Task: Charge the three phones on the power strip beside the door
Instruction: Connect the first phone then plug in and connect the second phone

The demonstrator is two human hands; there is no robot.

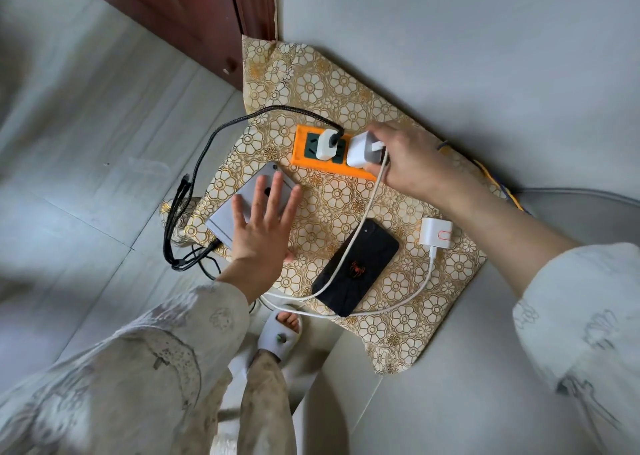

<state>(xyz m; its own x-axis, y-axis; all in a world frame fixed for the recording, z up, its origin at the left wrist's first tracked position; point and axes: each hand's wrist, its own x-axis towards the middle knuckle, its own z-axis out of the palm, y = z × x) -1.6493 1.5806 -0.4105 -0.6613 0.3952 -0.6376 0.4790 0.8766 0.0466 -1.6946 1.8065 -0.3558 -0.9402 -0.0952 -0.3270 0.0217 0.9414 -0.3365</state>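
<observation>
Right hand (407,162) gripping white charger (363,150) at power strip (304,157), left hand (263,226) spread over silver phone (249,195)

A home: tiled floor (86,150), wooden door (194,15), floral cloth (346,101) and a slippered foot (282,333)

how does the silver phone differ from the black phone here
The silver phone is pale grey, and the left hand rests flat on it; the black phone is dark with a red spider emblem, untouched, with a white cable crossing it. Both lie back-up on the patterned cloth.
</observation>
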